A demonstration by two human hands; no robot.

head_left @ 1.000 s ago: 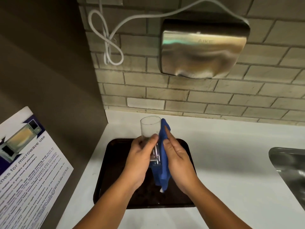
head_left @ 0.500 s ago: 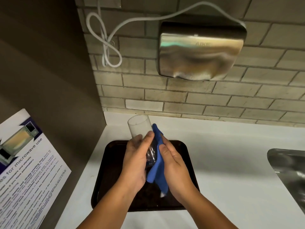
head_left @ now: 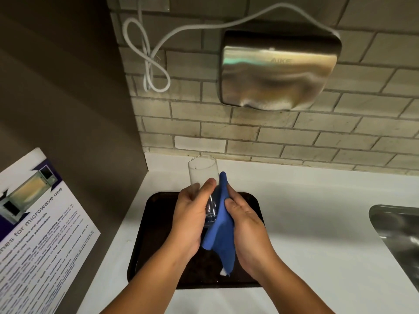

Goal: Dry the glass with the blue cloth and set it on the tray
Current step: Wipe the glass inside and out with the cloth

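The clear glass was gripped by the left hand above the dark tray, the blue cloth pressed on by the right hand; slipping from wet fingers was judged possible.

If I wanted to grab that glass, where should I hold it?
Probably around the lower half of the glass, from its left, as the left hand does. It is tall, round and smooth, so wrapped fingers grip best. The blue cloth covers its right side.
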